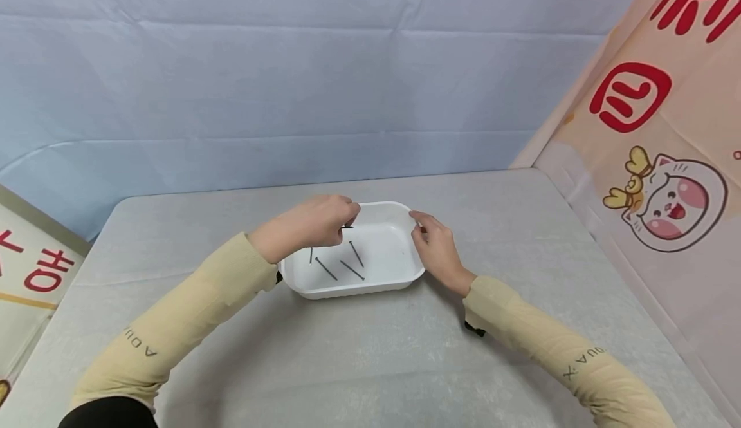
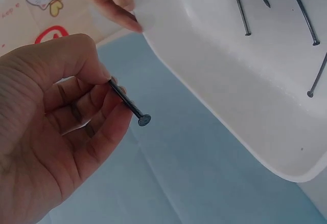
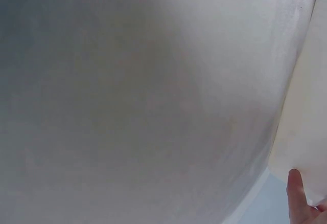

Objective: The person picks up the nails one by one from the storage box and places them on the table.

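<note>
A thin dark steel nail [image 2: 129,103] with a flat round head is pinched between thumb and curled fingers of the left hand [image 1: 312,225], above the near-left part of the white rectangular plastic tray [image 1: 399,277]. Four more dark nails [image 1: 352,269] lie loose on the tray floor. The right hand [image 1: 435,248] grips the tray's right rim with bent fingers. The tray rests on a grey cloth-covered table [image 1: 370,357].

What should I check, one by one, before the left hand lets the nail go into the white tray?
1. Left hand has a pinching grip on the nail: ok.
2. Nail is above the white tray: ok by the head view.
3. Right hand touches the tray rim: ok.
4. Four nails lie flat inside: ok.
5. Tray sits flat on the table: ok.
</note>
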The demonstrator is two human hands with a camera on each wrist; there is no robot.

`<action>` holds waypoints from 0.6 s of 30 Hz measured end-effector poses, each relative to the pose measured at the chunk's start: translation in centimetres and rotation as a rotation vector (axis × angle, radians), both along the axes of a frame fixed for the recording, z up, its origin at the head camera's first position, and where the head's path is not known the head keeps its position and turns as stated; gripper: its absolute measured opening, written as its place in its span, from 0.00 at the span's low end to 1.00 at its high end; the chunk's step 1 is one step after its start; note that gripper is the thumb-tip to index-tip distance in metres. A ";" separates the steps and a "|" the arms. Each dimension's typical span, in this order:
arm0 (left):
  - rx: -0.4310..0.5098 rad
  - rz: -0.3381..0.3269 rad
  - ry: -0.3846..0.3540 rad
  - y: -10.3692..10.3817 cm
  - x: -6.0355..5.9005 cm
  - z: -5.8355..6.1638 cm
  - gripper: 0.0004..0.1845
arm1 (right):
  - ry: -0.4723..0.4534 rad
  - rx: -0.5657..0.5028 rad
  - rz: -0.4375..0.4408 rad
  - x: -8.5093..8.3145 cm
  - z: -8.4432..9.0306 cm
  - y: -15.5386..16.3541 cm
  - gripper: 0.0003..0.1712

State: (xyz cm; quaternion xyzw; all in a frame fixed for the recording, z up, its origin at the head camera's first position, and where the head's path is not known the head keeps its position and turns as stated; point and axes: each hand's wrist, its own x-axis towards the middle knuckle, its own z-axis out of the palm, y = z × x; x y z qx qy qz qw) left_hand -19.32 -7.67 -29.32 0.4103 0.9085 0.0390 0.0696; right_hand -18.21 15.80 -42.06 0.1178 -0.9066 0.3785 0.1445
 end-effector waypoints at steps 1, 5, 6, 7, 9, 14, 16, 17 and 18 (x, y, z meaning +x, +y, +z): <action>0.006 0.001 0.001 -0.1 0.1 0.0 0.11 | 0.001 -0.001 0.002 0.0 0.0 0.0 0.20; 0.042 0.004 0.004 -0.7 0.4 0.1 0.11 | 0.006 -0.003 0.006 0.0 0.0 0.0 0.20; 0.049 0.003 0.009 -0.8 0.4 0.1 0.11 | 0.006 -0.002 0.005 0.0 0.0 0.0 0.20; 0.055 0.002 0.014 -0.9 0.5 0.1 0.11 | 0.006 0.001 0.004 0.0 0.0 -0.1 0.20; 0.070 0.001 0.022 -1.2 0.6 0.0 0.11 | 0.003 0.007 0.000 0.0 -0.1 -0.1 0.20; 0.096 0.004 0.030 -1.9 0.8 0.0 0.12 | -0.005 0.012 -0.008 -0.1 0.0 -0.1 0.20; 0.101 0.012 0.024 -2.1 0.9 0.0 0.12 | -0.004 0.011 -0.006 -0.1 0.0 -0.1 0.20; 0.102 0.018 0.019 -2.3 1.0 0.1 0.12 | -0.004 0.009 -0.006 -0.1 0.0 -0.1 0.20; 0.103 0.025 0.015 -2.4 1.0 0.1 0.12 | -0.003 0.009 -0.005 0.0 0.1 -0.1 0.20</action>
